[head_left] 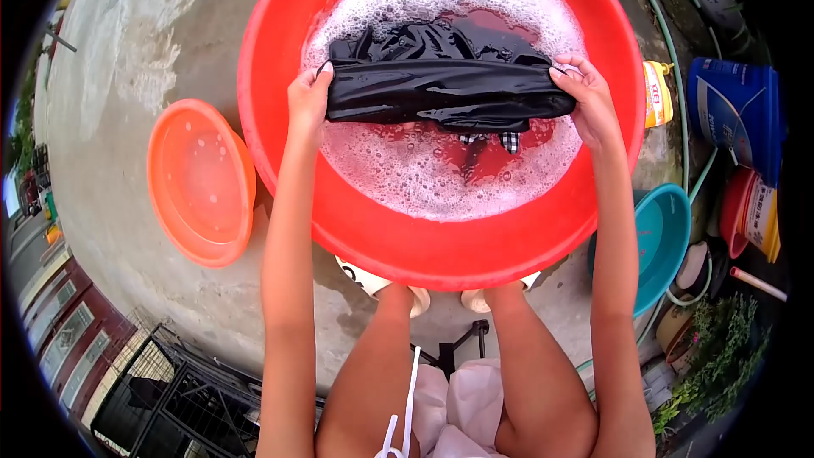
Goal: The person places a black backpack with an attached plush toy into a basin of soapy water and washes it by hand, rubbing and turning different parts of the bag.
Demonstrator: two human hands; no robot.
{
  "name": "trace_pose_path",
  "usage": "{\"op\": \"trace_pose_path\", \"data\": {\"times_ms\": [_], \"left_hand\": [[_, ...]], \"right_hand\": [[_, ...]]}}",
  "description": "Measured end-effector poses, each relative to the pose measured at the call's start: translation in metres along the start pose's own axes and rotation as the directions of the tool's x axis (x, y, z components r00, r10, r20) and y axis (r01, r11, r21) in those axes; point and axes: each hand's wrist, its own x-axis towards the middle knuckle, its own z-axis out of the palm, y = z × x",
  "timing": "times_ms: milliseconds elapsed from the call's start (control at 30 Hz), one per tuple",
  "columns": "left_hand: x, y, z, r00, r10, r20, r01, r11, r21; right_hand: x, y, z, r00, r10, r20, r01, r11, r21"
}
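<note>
Nearest to us, our left grip [309,102] and our right grip [587,100] were both closed on a wet black cloth [449,89], one at each end. We held it stretched above the large red tub [458,267], while more black fabric lay behind it in the water. This tub contained water and plenty of white foam [407,187]; just below the cloth, a small checked piece [510,142] was showing. To the left, on the concrete ground [110,119], we saw an orange basin [203,248] with some pale spots inside; what they were, we could not tell. To the right stood a teal basin [676,212], and farther, a yellow-and-white packet [657,93] and a blue bucket [731,110], whose contents were hidden from us.
</note>
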Motion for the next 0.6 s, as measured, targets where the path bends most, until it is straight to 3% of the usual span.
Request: {"op": "trace_pose_path", "data": {"times_ms": [100,167,200,267,300,333,433,467,500,567,600], "left_hand": [[0.014,-0.027,0.004,0.99,0.077,-0.119,-0.047,0.969,0.241],[0.01,-0.027,0.002,0.993,0.036,-0.109,-0.005,0.961,0.276],[0.026,-0.052,-0.006,0.983,0.086,-0.164,-0.053,0.979,0.196],[0.008,-0.036,-0.008,0.979,0.147,-0.138,-0.044,0.825,0.563],[-0.005,-0.024,-0.009,0.978,0.174,-0.116,-0.039,0.698,0.715],[-0.014,-0.016,-0.01,0.994,0.104,-0.03,-0.038,0.588,0.808],[-0.032,-0.025,-0.01,0.938,0.014,0.346,-0.231,0.77,0.595],[-0.039,-0.027,-0.004,0.933,0.054,0.355,-0.249,0.811,0.53],[-0.044,-0.027,0.0,0.926,0.094,0.366,-0.326,0.691,0.645],[-0.058,-0.01,0.01,0.899,0.164,0.407,-0.438,0.385,0.813],[-0.055,-0.01,0.013,0.898,0.177,0.403,-0.44,0.392,0.808]], "right_hand": [[0.009,0.013,0.003,0.995,-0.066,-0.069,0.063,0.997,-0.052],[0.014,0.021,0.001,0.986,-0.078,-0.148,0.024,0.942,-0.335],[0.014,0.023,0.0,0.979,-0.009,-0.205,-0.063,0.937,-0.344],[0.015,0.027,-0.003,0.94,0.127,-0.316,-0.238,0.908,-0.345],[0.012,0.032,-0.007,0.963,0.069,-0.261,-0.186,0.871,-0.455],[0.006,0.041,-0.013,0.98,0.018,-0.199,-0.128,0.82,-0.558],[-0.02,0.046,0.002,0.99,-0.142,0.005,0.102,0.687,-0.719],[-0.026,0.046,0.006,0.949,-0.289,0.13,0.263,0.49,-0.831],[-0.03,0.047,0.009,0.875,-0.397,0.278,0.395,0.251,-0.884],[-0.031,0.051,0.015,0.921,-0.317,0.226,0.321,0.291,-0.901],[-0.031,0.055,0.015,0.94,-0.276,0.201,0.284,0.308,-0.908]]}}
